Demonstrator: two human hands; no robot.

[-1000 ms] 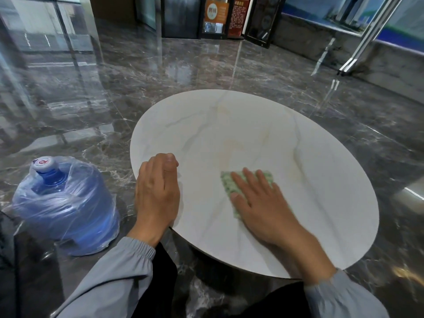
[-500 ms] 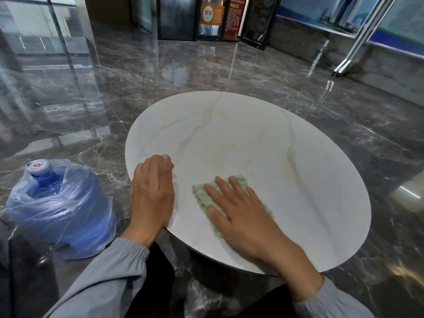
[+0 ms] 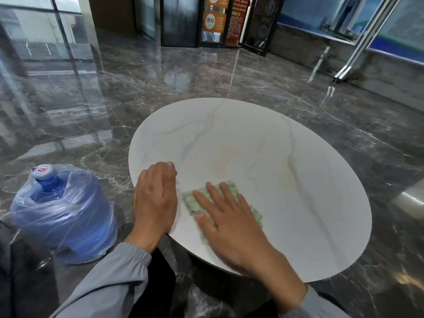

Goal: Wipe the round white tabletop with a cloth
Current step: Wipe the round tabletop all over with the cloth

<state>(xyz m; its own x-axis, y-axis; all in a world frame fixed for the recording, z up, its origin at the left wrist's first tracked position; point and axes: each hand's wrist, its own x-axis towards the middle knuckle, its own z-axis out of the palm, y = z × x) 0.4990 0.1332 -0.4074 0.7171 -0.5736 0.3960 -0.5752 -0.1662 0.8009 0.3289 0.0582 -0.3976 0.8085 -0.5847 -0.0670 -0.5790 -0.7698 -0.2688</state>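
I judge the green cloth (image 3: 188,200), by the slick counter's (image 3: 286,180) near-left rim, soft and light, so my right hand's (image 3: 231,226) grip lies wide and flat on it, left hand (image 3: 154,200) clasping the rim.

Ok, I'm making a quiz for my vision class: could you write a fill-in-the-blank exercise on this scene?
1. The right hand presses flat on a pale green woven ____.
2. The left hand rests on the ____ side of the round white marble-look tabletop.
3. The blue plastic water bottle, wrapped in clear film, stands on the dark marble ____.
Missing words: cloth; left; floor.
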